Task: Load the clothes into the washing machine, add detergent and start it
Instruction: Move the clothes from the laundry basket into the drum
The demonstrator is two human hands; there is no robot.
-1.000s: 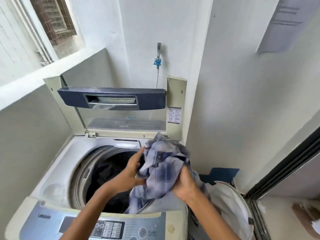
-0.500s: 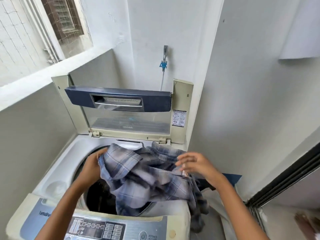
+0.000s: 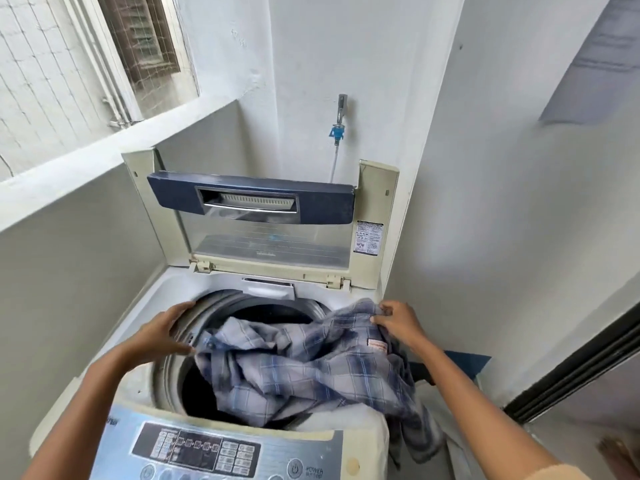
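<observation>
Item: control panel (image 3: 207, 452), nearest me, along the front edge of the washing machine (image 3: 104, 341), power button at its right.

Item: plaid shirt (image 3: 304, 368), blue and grey. I note it draped across the right half of the drum opening (image 3: 201, 389), part sagging into the dark tub, part spilling over the machine's right edge and hanging down outside.

Item: left hand (image 3: 162, 336). Grip apart, fingers spread and flat; palm resting on the left rim of the drum, fingertips touching or just beside the shirt's left edge, which of the two I cannot tell. Forearm enters from lower left, angled up.

Item: right hand (image 3: 398, 320). Grip closed on the shirt's upper right corner, thumb and fingers pinching a fold of cloth just above a small red label. Forearm enters from lower right, wrist bent down.

Item: lid (image 3: 256, 202), raised upright behind the drum, dark blue handle bar across it.

Item: tap (image 3: 341, 114) on the white wall beyond, blue fitting and hose below.
</observation>
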